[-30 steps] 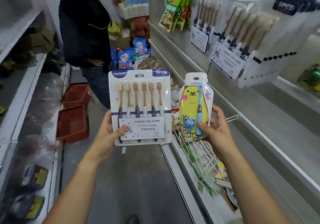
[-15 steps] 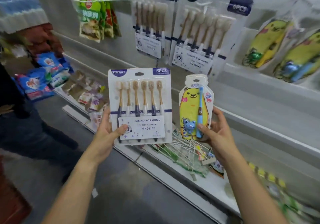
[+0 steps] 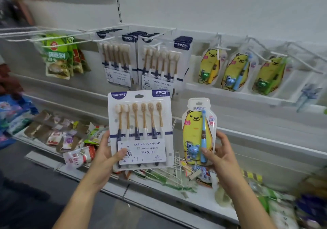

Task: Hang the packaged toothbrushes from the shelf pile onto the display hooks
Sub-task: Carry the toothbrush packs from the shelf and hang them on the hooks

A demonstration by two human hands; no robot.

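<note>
My left hand (image 3: pixel 104 155) grips the lower left edge of a white six-brush toothbrush pack (image 3: pixel 140 129), held upright. A yellow bear-shaped child's toothbrush pack (image 3: pixel 197 131) with a blue brush stands upright in my right hand (image 3: pixel 218 155), thumb across its front. Both packs are below the white wire display hooks (image 3: pixel 159 34) on the back wall. On those hooks hang matching six-brush packs (image 3: pixel 159 66) and three bear packs (image 3: pixel 237 71). On the lower shelf under the held packs lies a pile of loose goods (image 3: pixel 177 174), partly hidden.
Green food pouches (image 3: pixel 57 57) hang on hooks at the left. Snack packets (image 3: pixel 58 133) are strewn along the lower shelf's left part. The shelf's front edge (image 3: pixel 159 198) runs diagonally below my hands, with dark aisle floor (image 3: pixel 35 193) to the left.
The view has swung right from the aisle to face the hook wall. Both hands keep the same hold on their packs, now below the hanging toothbrush packs.
</note>
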